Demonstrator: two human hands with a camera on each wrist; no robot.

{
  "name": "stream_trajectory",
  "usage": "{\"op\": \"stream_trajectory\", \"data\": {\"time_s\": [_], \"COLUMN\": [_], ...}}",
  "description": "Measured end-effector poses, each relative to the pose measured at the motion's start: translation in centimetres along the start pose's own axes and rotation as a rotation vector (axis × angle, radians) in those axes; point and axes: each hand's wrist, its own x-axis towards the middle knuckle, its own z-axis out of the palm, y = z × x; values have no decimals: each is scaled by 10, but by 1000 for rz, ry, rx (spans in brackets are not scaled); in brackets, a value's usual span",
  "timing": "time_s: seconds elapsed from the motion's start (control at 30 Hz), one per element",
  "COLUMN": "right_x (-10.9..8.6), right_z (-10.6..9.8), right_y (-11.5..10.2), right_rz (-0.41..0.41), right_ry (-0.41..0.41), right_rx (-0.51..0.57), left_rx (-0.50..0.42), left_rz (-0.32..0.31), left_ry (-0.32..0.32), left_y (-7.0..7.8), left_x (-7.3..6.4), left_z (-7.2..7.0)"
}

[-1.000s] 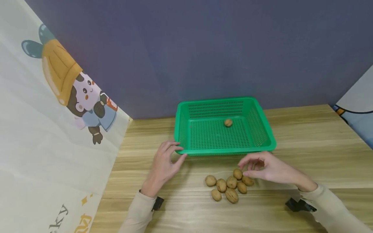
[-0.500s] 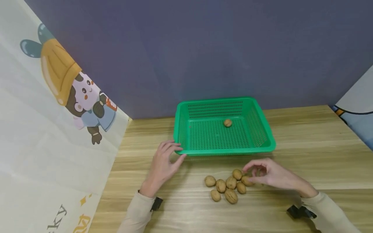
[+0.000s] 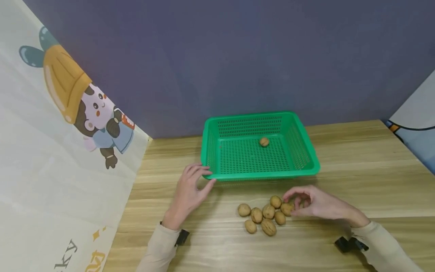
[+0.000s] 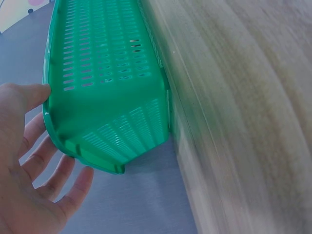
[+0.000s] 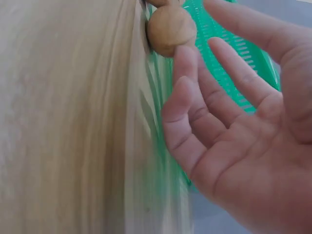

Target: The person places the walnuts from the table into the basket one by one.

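My left hand [image 3: 187,194] is at the near left corner of a green plastic basket [image 3: 258,175]. In the left wrist view its thumb [image 4: 38,95] touches the rim, and the other fingers spread along the outside of the corner. Several walnuts [image 3: 269,227] lie in a loose cluster on the table in front of the basket. At the right of this cluster is my right hand [image 3: 319,203], its fingers loosely bent beside the rightmost walnut [image 3: 287,209]. The right wrist view shows a fingertip against a walnut [image 5: 170,30], with the thumb apart from it. One walnut [image 3: 264,141] sits inside the basket.
The wooden table [image 3: 357,162] meets a dark grey-blue wall [image 3: 238,56] just behind the basket. On the left stands a white panel [image 3: 51,151] with a cartoon print. A black cable [image 3: 412,129] shows at the far right.
My right hand has shifted slightly right and down, from above the cluster to beside its rightmost walnut. The left hand stays at the basket's corner.
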Motion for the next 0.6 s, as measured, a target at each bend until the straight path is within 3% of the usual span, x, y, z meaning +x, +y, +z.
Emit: {"op": "stream_trajectory", "data": {"time_s": [0.17,0.6], "right_x": [-1,-1], "right_z": [0,1], "right_y": [2,4], "right_rz": [20,29], "right_ry": [-35,-39], "right_rx": [23,-11], "left_rx": [7,8], "left_rz": [0,6], "left_ry": [3,4], "left_y": [0,2], "left_x": [0,0], "left_z": [0,0]}}
